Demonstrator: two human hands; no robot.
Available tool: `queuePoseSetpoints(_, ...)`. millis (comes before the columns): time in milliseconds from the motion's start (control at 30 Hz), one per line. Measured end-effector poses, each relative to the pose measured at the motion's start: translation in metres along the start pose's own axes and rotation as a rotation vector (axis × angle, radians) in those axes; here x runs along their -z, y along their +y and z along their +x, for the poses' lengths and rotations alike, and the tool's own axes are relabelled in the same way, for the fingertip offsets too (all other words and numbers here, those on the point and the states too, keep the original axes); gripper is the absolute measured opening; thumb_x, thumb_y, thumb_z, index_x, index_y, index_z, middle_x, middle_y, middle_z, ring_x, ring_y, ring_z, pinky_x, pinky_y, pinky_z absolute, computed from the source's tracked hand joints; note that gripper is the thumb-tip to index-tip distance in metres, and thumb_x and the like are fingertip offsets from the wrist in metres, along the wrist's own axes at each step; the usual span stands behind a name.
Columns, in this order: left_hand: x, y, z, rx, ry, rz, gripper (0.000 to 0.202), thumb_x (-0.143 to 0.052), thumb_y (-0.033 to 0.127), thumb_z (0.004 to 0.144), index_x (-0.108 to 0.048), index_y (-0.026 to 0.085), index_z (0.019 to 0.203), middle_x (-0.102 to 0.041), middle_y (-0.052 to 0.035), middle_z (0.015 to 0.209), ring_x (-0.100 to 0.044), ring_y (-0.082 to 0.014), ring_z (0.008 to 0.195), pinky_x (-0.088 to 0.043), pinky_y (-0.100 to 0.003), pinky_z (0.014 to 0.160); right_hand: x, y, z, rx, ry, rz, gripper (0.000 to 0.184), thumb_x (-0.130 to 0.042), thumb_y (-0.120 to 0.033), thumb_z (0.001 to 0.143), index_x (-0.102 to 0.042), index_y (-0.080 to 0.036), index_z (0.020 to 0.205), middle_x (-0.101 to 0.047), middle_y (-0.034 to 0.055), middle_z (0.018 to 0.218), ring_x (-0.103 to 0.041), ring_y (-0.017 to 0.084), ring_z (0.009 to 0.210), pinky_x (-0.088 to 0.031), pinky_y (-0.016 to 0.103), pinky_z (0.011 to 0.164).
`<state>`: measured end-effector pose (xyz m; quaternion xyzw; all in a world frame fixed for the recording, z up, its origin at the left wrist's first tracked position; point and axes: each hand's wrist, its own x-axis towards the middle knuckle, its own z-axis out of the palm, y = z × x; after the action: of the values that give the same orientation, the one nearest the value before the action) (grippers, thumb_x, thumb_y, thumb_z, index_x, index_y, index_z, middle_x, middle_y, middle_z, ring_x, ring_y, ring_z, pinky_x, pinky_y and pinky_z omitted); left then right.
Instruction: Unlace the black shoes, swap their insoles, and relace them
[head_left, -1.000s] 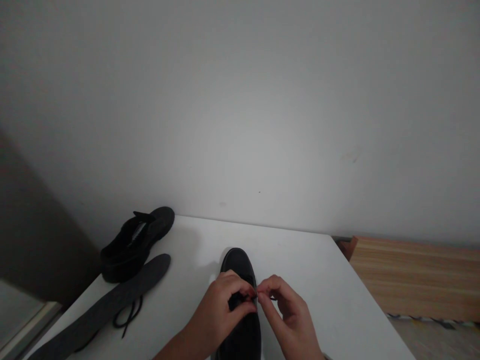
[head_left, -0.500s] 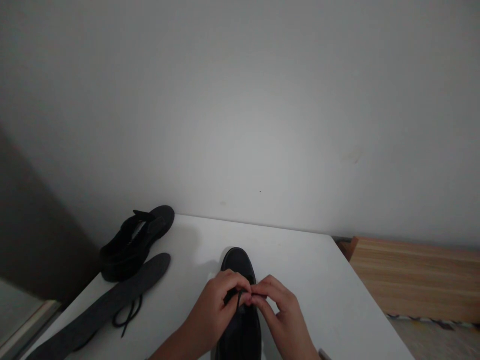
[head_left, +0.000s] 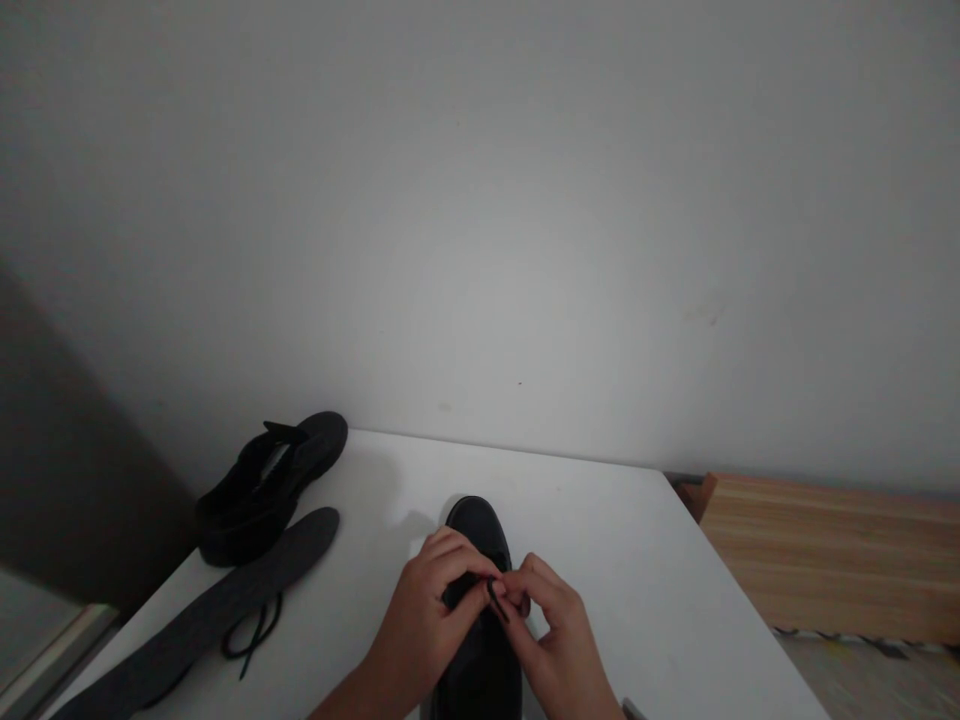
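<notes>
A black shoe (head_left: 478, 665) lies on the white table in front of me, its toe pointing toward the wall. Above its middle, my left hand (head_left: 442, 600) pinches a black shoelace (head_left: 496, 600) between thumb and forefinger. My right hand (head_left: 551, 625) meets it there, thumb and fingertips closed on the same lace. A short stretch of lace shows over the right thumb. Both hands cover the middle of the shoe, so its eyelets are hidden.
At the table's left edge stands another black shoe (head_left: 251, 510). Before it lie a dark grey insole (head_left: 217, 610) and a looped black lace (head_left: 259, 635). The white table (head_left: 622, 560) meets a pale wall (head_left: 525, 250); a wooden board (head_left: 832, 560) is at right.
My left hand has risen slightly. The lace has shifted from hanging below the left fingers to lying over the right thumb, and the right fingers have curled in more.
</notes>
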<state>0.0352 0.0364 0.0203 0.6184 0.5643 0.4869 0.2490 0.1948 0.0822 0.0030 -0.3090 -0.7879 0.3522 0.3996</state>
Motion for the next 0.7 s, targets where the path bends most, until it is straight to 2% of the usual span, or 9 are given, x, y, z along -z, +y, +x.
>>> queuePoseSetpoints(67, -0.001, 0.000, 0.000, 0.081, 0.059, 0.035, 0.008, -0.068, 0.012, 0.081, -0.066, 0.019, 0.084, -0.067, -0.0014, 0.080, -0.062, -0.0194, 0.082, -0.046, -0.033, 0.078, -0.002, 0.001, -0.001, 0.001, 0.016, 0.001, 0.015, -0.059, -0.023, 0.091, -0.068, -0.018, 0.079, -0.055, 0.0000, 0.069, -0.056, 0.014, 0.065, -0.044, 0.023, 0.060)
queuePoseSetpoints(133, -0.002, -0.002, -0.001, 0.082, 0.116, 0.101, 0.009, -0.069, 0.013, 0.081, -0.062, 0.018, 0.083, -0.066, -0.0011, 0.080, -0.062, -0.0190, 0.080, -0.046, -0.032, 0.075, -0.004, 0.002, -0.001, -0.025, 0.023, 0.008, 0.015, -0.059, -0.022, 0.089, -0.066, -0.018, 0.077, -0.055, -0.0006, 0.068, -0.055, 0.014, 0.065, -0.043, 0.023, 0.060)
queuePoseSetpoints(233, -0.001, -0.007, -0.005, -0.122, 0.063, 0.202, 0.008, -0.064, 0.017, 0.088, -0.063, 0.019, 0.080, -0.067, -0.0006, 0.080, -0.061, -0.0185, 0.081, -0.044, -0.033, 0.077, -0.004, 0.003, -0.002, -0.089, 0.020, 0.032, 0.017, -0.059, -0.025, 0.089, -0.065, -0.018, 0.074, -0.055, -0.0007, 0.068, -0.054, 0.014, 0.065, -0.043, 0.023, 0.061)
queuePoseSetpoints(300, 0.000, -0.010, -0.007, -0.246, 0.004, 0.212, 0.006, -0.061, 0.018, 0.092, -0.067, 0.021, 0.091, -0.070, -0.0009, 0.086, -0.062, -0.0182, 0.085, -0.045, -0.033, 0.081, -0.004, 0.004, -0.002, -0.122, 0.014, 0.052, 0.017, -0.060, -0.025, 0.089, -0.064, -0.018, 0.074, -0.055, -0.0007, 0.068, -0.054, 0.014, 0.065, -0.042, 0.023, 0.061)
queuePoseSetpoints(367, 0.001, -0.013, -0.009, -0.293, -0.026, 0.195, 0.015, -0.062, 0.020, 0.092, -0.068, 0.022, 0.106, -0.072, -0.0024, 0.094, -0.062, -0.0184, 0.090, -0.047, -0.032, 0.084, -0.003, 0.004, -0.002, -0.134, 0.007, 0.067, 0.016, -0.059, -0.023, 0.088, -0.063, -0.018, 0.074, -0.055, -0.0007, 0.069, -0.054, 0.014, 0.066, -0.042, 0.023, 0.062)
queuePoseSetpoints(433, 0.002, -0.015, -0.009, -0.289, -0.040, 0.183, 0.020, -0.064, 0.021, 0.091, -0.068, 0.021, 0.111, -0.072, -0.0041, 0.097, -0.063, -0.0189, 0.091, -0.048, -0.032, 0.085, -0.002, 0.004, -0.002, -0.128, -0.001, 0.066, 0.017, -0.057, -0.023, 0.089, -0.062, -0.018, 0.074, -0.055, -0.0005, 0.070, -0.054, 0.014, 0.068, -0.042, 0.024, 0.063)
queuePoseSetpoints(567, 0.003, -0.017, -0.009, -0.223, -0.067, 0.154, 0.017, -0.063, 0.021, 0.091, -0.071, 0.022, 0.107, -0.073, -0.0048, 0.094, -0.065, -0.0196, 0.089, -0.051, -0.033, 0.083, -0.002, 0.002, -0.004, -0.075, -0.003, 0.019, 0.019, -0.055, -0.026, 0.094, -0.062, -0.018, 0.077, -0.054, -0.0001, 0.071, -0.054, 0.014, 0.068, -0.043, 0.024, 0.063)
queuePoseSetpoints(700, 0.004, -0.018, -0.008, -0.175, -0.039, 0.123, 0.019, -0.061, 0.017, 0.091, -0.075, 0.025, 0.101, -0.073, -0.0053, 0.099, -0.065, -0.0201, 0.095, -0.052, -0.033, 0.084, -0.001, 0.000, -0.006, -0.007, 0.004, -0.030, 0.019, -0.052, -0.024, 0.096, -0.061, -0.019, 0.080, -0.055, 0.0006, 0.073, -0.054, 0.015, 0.069, -0.043, 0.024, 0.064)
